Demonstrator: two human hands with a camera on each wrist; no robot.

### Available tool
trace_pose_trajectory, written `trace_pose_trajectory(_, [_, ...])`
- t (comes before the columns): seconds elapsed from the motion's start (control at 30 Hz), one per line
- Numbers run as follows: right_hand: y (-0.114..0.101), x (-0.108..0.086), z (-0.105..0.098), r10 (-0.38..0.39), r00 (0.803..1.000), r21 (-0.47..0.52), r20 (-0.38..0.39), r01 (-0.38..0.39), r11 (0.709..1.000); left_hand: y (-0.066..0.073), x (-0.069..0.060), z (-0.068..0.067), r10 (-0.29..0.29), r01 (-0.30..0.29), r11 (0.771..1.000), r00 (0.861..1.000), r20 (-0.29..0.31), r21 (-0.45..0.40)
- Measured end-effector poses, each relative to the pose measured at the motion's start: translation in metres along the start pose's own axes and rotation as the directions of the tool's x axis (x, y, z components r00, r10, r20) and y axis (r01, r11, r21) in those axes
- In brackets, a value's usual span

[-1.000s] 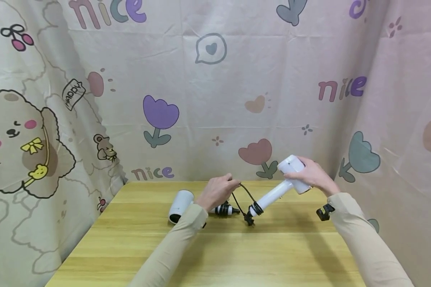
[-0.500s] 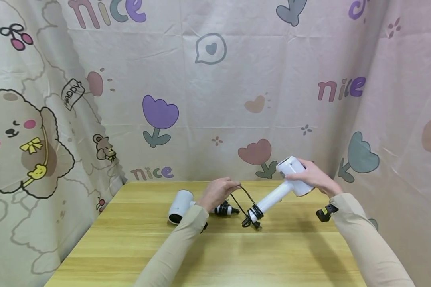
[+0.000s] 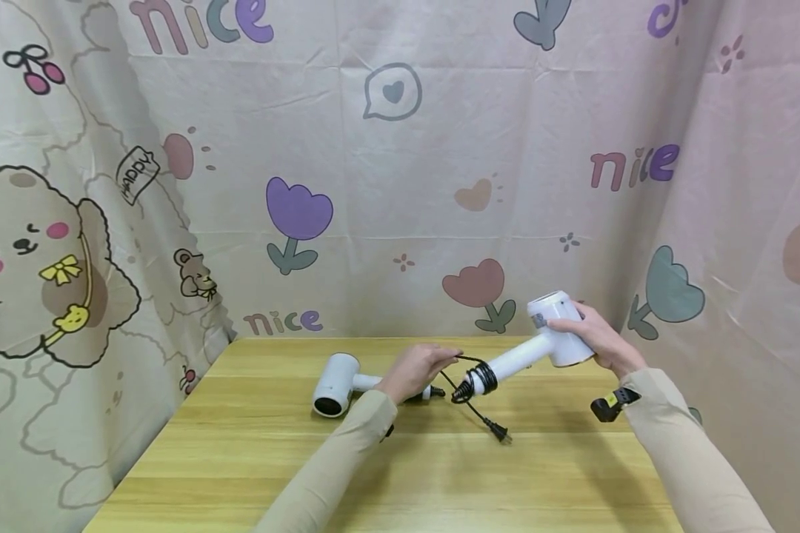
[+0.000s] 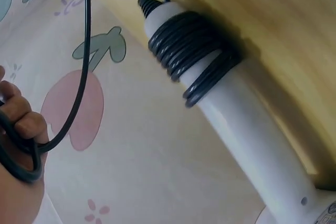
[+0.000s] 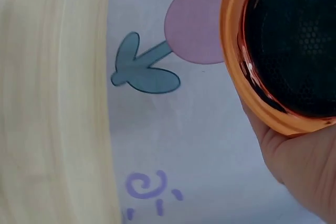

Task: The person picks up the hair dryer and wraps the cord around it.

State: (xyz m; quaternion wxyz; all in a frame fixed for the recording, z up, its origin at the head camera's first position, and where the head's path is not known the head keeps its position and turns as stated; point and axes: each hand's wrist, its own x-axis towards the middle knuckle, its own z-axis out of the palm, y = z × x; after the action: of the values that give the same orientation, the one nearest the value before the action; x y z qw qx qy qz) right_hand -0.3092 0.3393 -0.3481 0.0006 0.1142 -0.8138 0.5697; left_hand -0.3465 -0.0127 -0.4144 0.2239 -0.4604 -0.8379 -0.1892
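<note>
My right hand (image 3: 603, 340) holds a white hair dryer (image 3: 563, 337) by its barrel, above the table, its handle slanting down to the left. Black cord (image 3: 485, 377) is wound round the handle's end, and its plug (image 3: 500, 432) hangs below. With its fingertips my left hand (image 3: 416, 370) pinches a loop of that cord; in the left wrist view the cord (image 4: 79, 93) runs from the curled fingers (image 4: 31, 124). The right wrist view has the dryer's copper-coloured rim (image 5: 233, 51) and dark grille, with my hand against it. A second white hair dryer (image 3: 336, 385) lies behind my left hand, partly hidden.
The wooden table (image 3: 240, 459) reaches back to a printed curtain (image 3: 387, 192), which also hangs along the left and right sides. Wound cord (image 4: 191, 51) covers the end of the lying dryer's handle.
The plug has come free of the bundle and now dangles lower, to the right. My left hand has moved right and slightly down with the cord; the held dryer has shifted slightly right.
</note>
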Motion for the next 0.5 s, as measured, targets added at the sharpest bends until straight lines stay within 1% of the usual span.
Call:
trace_pose_trajectory(0.07, [0.003,-0.002,0.0,0.022,1.0,0.071,-0.008,-0.022,0.997,0.001,-0.001,0.003,0.002,-0.002,1.0,1.0,-0.016,-0.006])
trace_pose_trajectory(0.13, [0.007,-0.003,0.0,0.056,0.998,0.139,-0.023,-0.052,0.989,0.001,-0.002,0.006,-0.011,0.011,1.0,1.0,-0.025,0.003])
trace_pose_trajectory(0.2, [0.01,-0.003,0.0,0.095,0.995,0.203,-0.039,-0.086,0.975,0.001,-0.003,0.008,-0.031,0.031,0.999,0.999,-0.029,0.016])
trace_pose_trajectory(0.27, [0.014,-0.002,0.001,0.143,0.988,0.266,-0.054,-0.123,0.956,0.002,-0.003,0.009,-0.053,0.054,0.998,0.998,-0.03,0.03])
trace_pose_trajectory(0.3, [0.015,-0.002,0.002,0.169,0.984,0.308,-0.059,-0.143,0.941,0.002,-0.003,0.009,-0.06,0.062,0.997,0.998,-0.034,0.038])
trace_pose_trajectory(0.37, [0.015,0.0,0.005,0.228,0.972,0.404,-0.054,-0.187,0.895,0.004,-0.002,0.009,-0.073,0.075,0.995,0.997,-0.039,0.059])
trace_pose_trajectory(0.43, [0.013,0.001,0.009,0.291,0.956,0.496,-0.039,-0.234,0.836,0.007,-0.001,0.009,-0.084,0.087,0.991,0.996,-0.034,0.097])
trace_pose_trajectory(0.5, [0.011,0.003,0.014,0.351,0.936,0.563,-0.025,-0.277,0.779,0.011,-0.001,0.009,-0.09,0.094,0.984,0.995,-0.03,0.154])
